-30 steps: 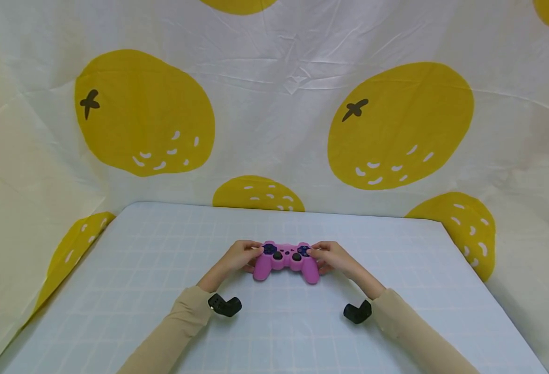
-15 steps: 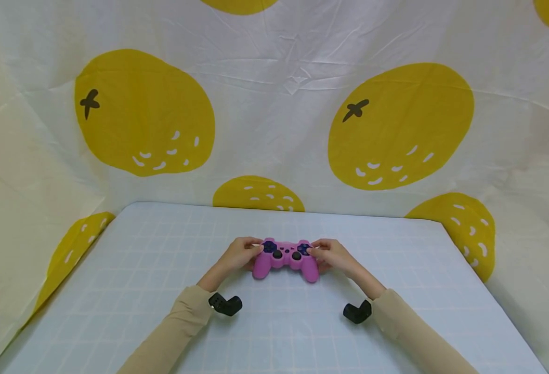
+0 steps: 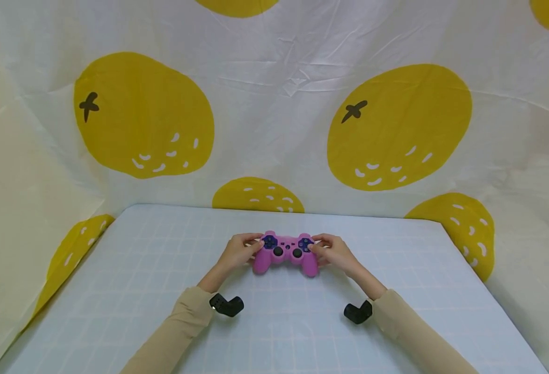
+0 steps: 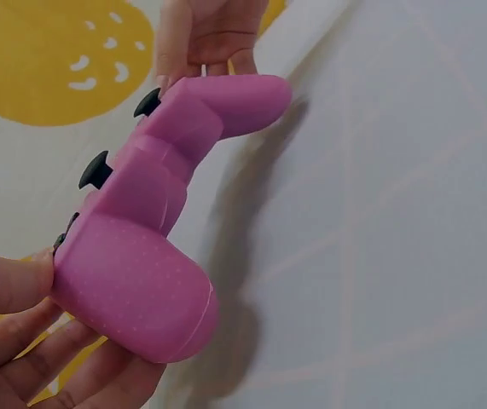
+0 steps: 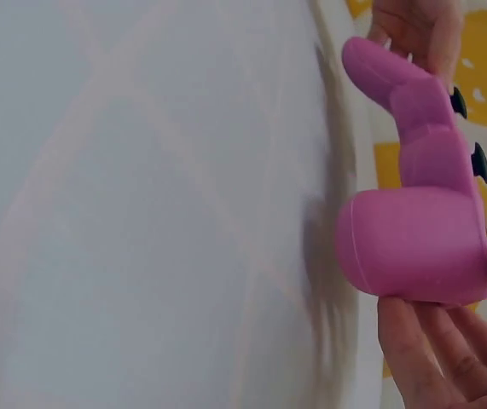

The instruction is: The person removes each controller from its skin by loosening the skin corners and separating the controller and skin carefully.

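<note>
A pink game controller (image 3: pixel 287 253) is held just above the pale gridded table (image 3: pixel 274 337), its black thumbsticks (image 3: pixel 278 251) turned toward the head view. Its left side is grasped between the thumb and fingers of the left hand (image 3: pixel 237 253), and its right side is grasped likewise by the right hand (image 3: pixel 335 253).

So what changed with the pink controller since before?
The pink controller shifted a little up in the head view, and the left hand and right hand moved with it. Neither let go; both hands still hold its ends. The table and yellow-and-white cloth look the same.
</note>
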Demonstrator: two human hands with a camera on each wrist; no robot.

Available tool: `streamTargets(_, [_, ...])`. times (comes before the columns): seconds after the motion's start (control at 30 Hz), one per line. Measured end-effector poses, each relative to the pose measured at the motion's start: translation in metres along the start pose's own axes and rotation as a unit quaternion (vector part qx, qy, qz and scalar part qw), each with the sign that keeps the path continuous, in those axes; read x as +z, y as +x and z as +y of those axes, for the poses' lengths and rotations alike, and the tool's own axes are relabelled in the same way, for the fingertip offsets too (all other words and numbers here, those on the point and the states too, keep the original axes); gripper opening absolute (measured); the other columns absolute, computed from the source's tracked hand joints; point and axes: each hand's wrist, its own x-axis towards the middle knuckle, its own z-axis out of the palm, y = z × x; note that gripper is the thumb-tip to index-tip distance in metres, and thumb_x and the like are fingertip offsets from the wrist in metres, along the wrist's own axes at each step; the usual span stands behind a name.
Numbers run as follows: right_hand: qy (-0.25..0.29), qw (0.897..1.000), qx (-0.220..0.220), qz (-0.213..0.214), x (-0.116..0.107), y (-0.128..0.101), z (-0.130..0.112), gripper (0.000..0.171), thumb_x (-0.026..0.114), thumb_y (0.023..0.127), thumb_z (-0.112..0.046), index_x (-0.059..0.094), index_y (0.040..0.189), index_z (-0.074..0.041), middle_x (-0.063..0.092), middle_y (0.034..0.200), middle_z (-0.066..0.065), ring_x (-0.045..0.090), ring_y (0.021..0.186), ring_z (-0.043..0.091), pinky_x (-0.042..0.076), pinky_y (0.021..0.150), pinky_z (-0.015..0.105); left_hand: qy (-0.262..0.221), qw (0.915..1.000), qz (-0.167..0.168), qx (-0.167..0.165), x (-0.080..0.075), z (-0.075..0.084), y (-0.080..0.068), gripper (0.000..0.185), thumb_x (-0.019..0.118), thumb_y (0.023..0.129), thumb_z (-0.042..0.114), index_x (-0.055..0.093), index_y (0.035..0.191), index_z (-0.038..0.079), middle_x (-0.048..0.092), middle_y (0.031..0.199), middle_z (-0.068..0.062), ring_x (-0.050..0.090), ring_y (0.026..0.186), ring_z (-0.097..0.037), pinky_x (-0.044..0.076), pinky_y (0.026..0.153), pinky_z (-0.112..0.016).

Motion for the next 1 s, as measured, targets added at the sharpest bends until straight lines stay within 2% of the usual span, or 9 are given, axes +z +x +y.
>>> streamTargets(0.17, [0.008,0.999,-0.031,0.012,-0.003,-0.001,0.001,0.054,0.065,0.091,-0.032,0.053,0.125,0.007,0.064,0.095,0.015,0.066,0.071,0.012,0.059,0.065,0.035,-0.011,0.9994,0.015,0.027,0.002,0.001,0.0,0.033,0.063,0.093,0.013,0.062,0.125,0.004,0.068,0.101,-0.014,0.064,0.071,-0.013,0.058,0.063,-0.03])
streamTargets(0.3, [0.007,0.999,-0.012,0.029,-0.003,0.001,0.0,0.049,0.066,0.091,-0.026,0.054,0.127,0.004,0.063,0.101,0.018,0.066,0.074,0.014,0.059,0.068,0.036,-0.015,0.9988,0.027,0.038,0.004,0.002,-0.001,0.033,0.064,0.092,0.012,0.063,0.124,0.005,0.068,0.103,-0.015,0.062,0.07,-0.013,0.058,0.063,-0.029])
streamTargets(0.43, [-0.002,0.999,0.006,0.041,-0.003,0.003,0.001,0.044,0.065,0.091,-0.02,0.054,0.129,0.0,0.061,0.106,0.02,0.065,0.081,0.017,0.059,0.071,0.036,-0.019,0.998,0.035,0.049,0.004,0.002,-0.001,0.032,0.065,0.091,0.011,0.064,0.122,0.005,0.068,0.103,-0.015,0.064,0.073,-0.02,0.058,0.063,-0.029])
streamTargets(0.67, [-0.002,0.999,-0.007,0.048,-0.004,0.001,0.001,0.045,0.066,0.091,-0.019,0.053,0.13,-0.001,0.062,0.108,0.021,0.065,0.085,0.019,0.059,0.072,0.035,-0.031,0.9961,0.032,0.076,0.005,-0.001,0.0,0.032,0.066,0.09,0.01,0.065,0.121,0.005,0.068,0.105,-0.017,0.066,0.082,-0.031,0.058,0.066,-0.029])
streamTargets(0.9, [-0.011,0.999,-0.018,0.048,-0.005,-0.003,0.001,0.047,0.068,0.09,-0.019,0.052,0.13,-0.003,0.063,0.11,0.023,0.066,0.088,0.024,0.059,0.074,0.034,-0.024,0.996,0.028,0.082,0.004,-0.006,0.0,0.031,0.067,0.089,0.011,0.065,0.121,0.008,0.068,0.108,-0.013,0.064,0.08,-0.018,0.058,0.069,-0.029])
streamTargets(1.0, [-0.012,0.999,-0.017,0.046,-0.005,-0.005,-0.002,0.047,0.068,0.09,-0.018,0.052,0.13,-0.002,0.063,0.111,0.023,0.065,0.089,0.022,0.059,0.075,0.033,-0.018,0.9957,0.026,0.087,0.003,-0.008,0.0,0.032,0.068,0.089,0.012,0.065,0.121,0.009,0.069,0.109,-0.012,0.064,0.083,-0.017,0.058,0.071,-0.028])
